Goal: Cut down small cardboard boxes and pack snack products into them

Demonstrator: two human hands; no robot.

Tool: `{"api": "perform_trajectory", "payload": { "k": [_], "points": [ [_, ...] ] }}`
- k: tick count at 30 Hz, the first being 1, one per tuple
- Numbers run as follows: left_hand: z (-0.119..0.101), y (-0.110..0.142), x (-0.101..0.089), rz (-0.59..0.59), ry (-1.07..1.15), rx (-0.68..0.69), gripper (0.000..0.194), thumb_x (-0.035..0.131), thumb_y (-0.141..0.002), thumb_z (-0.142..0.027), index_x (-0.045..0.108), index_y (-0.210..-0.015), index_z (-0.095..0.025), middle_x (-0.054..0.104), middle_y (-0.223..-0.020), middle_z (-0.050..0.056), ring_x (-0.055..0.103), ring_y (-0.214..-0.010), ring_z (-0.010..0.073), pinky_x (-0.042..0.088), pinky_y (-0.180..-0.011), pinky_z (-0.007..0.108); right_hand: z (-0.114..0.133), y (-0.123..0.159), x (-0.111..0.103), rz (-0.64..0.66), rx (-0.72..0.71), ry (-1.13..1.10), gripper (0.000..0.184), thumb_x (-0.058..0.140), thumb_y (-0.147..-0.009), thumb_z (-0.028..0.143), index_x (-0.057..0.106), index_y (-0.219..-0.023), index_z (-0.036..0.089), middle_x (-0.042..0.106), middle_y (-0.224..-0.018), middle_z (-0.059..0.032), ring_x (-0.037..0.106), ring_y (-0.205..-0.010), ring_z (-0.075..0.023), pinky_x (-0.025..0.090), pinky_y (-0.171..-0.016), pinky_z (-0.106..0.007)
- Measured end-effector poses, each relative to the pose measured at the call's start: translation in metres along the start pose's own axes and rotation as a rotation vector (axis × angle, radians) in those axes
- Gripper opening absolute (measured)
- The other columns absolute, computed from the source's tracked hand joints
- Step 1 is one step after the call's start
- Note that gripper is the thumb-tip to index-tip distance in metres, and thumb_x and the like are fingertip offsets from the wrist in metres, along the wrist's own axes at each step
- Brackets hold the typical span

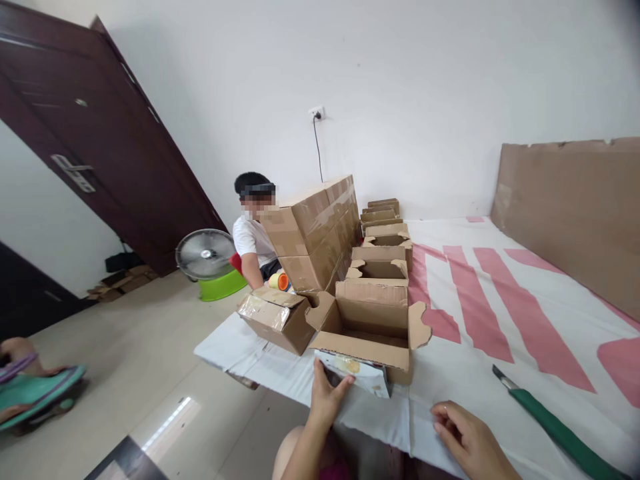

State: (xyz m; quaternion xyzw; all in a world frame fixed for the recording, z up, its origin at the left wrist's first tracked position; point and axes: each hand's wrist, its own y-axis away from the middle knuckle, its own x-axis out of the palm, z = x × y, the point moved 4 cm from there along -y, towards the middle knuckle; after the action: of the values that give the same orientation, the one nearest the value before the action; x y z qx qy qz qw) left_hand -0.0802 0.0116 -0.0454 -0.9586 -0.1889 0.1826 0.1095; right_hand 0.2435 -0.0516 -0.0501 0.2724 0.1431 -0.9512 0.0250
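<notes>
One white packet (369,378), print unreadable, in left fingers (319,371); right fingers (453,409) loosely curled, narrowly parted

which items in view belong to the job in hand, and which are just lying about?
Likely the job:
white printed packet, in the left hand
open carton just behind it
taped carton stack
green-handled knife, unheld

Apparently just lying about:
floor fan
cardboard near the door

a dark brown door (115,140) stands beside a white wall (425,100) with 1 socket (316,112), above a glossy tiled floor (150,340).
</notes>
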Motion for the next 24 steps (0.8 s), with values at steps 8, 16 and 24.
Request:
{"api": "perform_trajectory", "payload": {
  "k": [8,16,24],
  "points": [
    [-0.0037,0.0003,-0.0002,0.004,-0.004,0.006,0.070,0.078,-0.065,-0.047,0.044,-0.120,-0.019,0.060,-0.119,0.012,0.057,-0.116,0.0315,0.045,-0.101,0.046,-0.0011,-0.0015,-0.0014,0.043,-0.013,0.021,0.029,0.049,-0.091,0.047,0.066,-0.094,0.024,0.070,-0.082,-0.0023,0.063,-0.068,-0.0167,0.050,-0.069,-0.027],
    [-0.0010,0.0003,0.0002,-0.005,-0.009,0.006,0.074,0.078,-0.066,-0.046,0.043,-0.124,-0.018,0.059,-0.122,0.012,0.056,-0.120,0.0314,0.043,-0.104,0.045,-0.0008,-0.0048,-0.0047,0.134,-0.016,0.081,0.027,0.048,-0.092,0.043,0.066,-0.096,0.023,0.072,-0.087,-0.0039,0.066,-0.073,-0.0174,0.052,-0.072,-0.027],
    [-0.0036,0.0006,0.0005,0.009,0.015,-0.014,0.080,0.078,-0.065,-0.048,0.041,-0.129,-0.017,0.058,-0.128,0.016,0.054,-0.123,0.0343,0.041,-0.106,0.049,-0.0003,-0.0020,-0.0035,0.057,-0.002,0.049,0.028,0.048,-0.091,0.044,0.065,-0.093,0.023,0.070,-0.084,-0.0020,0.065,-0.072,-0.0171,0.050,-0.071,-0.028]
  ]
}}
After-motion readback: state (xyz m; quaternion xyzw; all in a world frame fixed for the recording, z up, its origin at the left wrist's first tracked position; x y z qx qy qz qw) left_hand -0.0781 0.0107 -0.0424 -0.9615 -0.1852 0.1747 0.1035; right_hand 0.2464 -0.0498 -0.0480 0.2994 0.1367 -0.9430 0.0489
